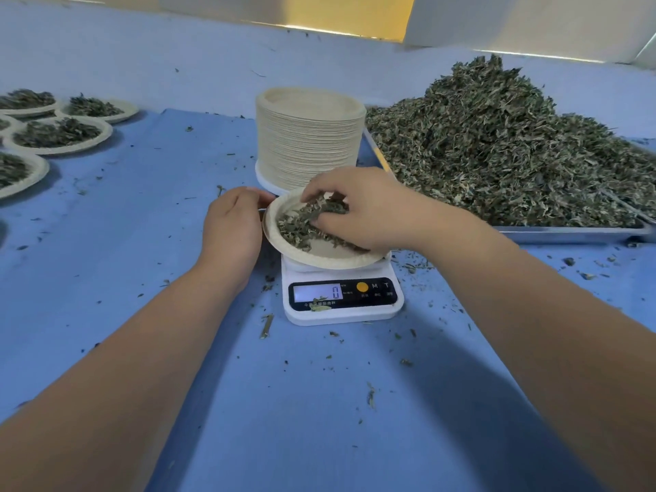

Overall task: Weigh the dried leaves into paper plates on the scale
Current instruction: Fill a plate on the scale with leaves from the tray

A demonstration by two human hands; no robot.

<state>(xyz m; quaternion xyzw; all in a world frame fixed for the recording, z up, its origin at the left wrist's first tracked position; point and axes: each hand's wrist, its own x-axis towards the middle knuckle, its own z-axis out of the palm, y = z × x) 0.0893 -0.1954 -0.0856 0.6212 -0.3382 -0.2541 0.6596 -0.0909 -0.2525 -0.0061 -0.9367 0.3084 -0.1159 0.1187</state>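
On the scale (376,312), plate (332,260) tipped rightward; left grip (230,229) pinching rim, right grip (362,207) clutching leaves (300,227).

Your scale (342,300), at the centre of the frame, reads 0 on its display (318,292). Right of it, past an orange button (362,287), you see the letters M and T. The small print beneath is too blurred to read.

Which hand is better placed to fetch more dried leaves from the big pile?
The right hand: its fingers curl round leaves in the round beige paper plate, and the big grey-green pile of dried leaves lies on that side. The left hand holds the plate's opposite rim.
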